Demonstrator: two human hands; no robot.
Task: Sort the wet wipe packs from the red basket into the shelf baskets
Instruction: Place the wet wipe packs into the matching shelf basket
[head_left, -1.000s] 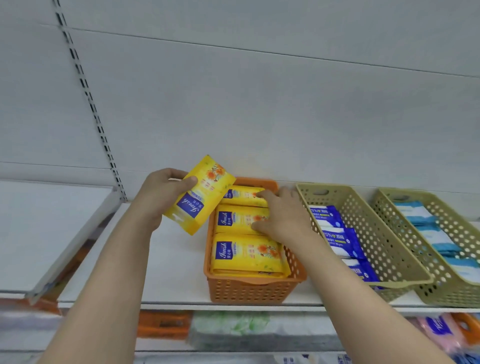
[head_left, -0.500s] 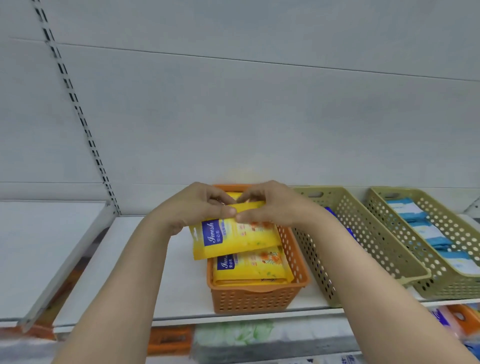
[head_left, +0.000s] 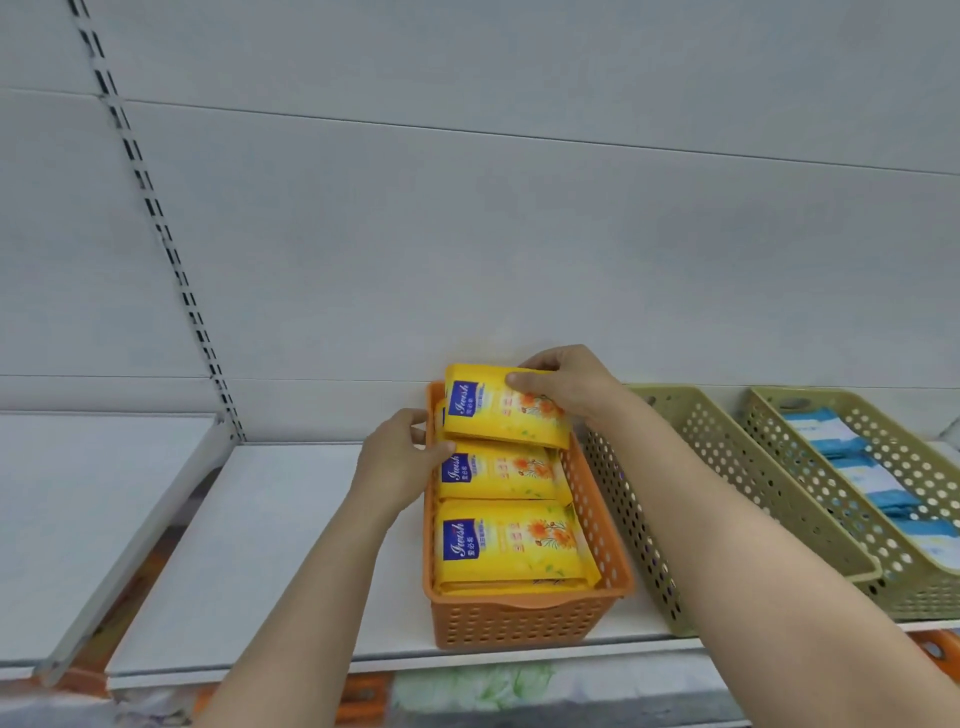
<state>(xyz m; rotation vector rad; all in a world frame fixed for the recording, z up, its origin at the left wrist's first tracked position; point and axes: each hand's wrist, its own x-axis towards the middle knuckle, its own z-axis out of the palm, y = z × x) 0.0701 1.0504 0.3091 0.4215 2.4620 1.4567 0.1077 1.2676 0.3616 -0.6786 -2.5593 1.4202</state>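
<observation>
Right hand (head_left: 569, 387) has its grip around a flat yellow plastic wet wipe pack (head_left: 501, 410) over the back of the orange perforated plastic shelf basket (head_left: 524, 618), left hand (head_left: 397, 457) loosely steadying the stacked packs; yellow lot looks nearly placed, red basket not visible.

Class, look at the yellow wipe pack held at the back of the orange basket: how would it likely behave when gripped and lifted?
The yellow wipe pack is probably soft rather than rigid: a flat film pouch. The right hand holds it up by its far edge without obvious drooping, so it seems fairly light and holds its shape. Its glossy wrapper may be slippery. Flat, so it should not roll.
</observation>
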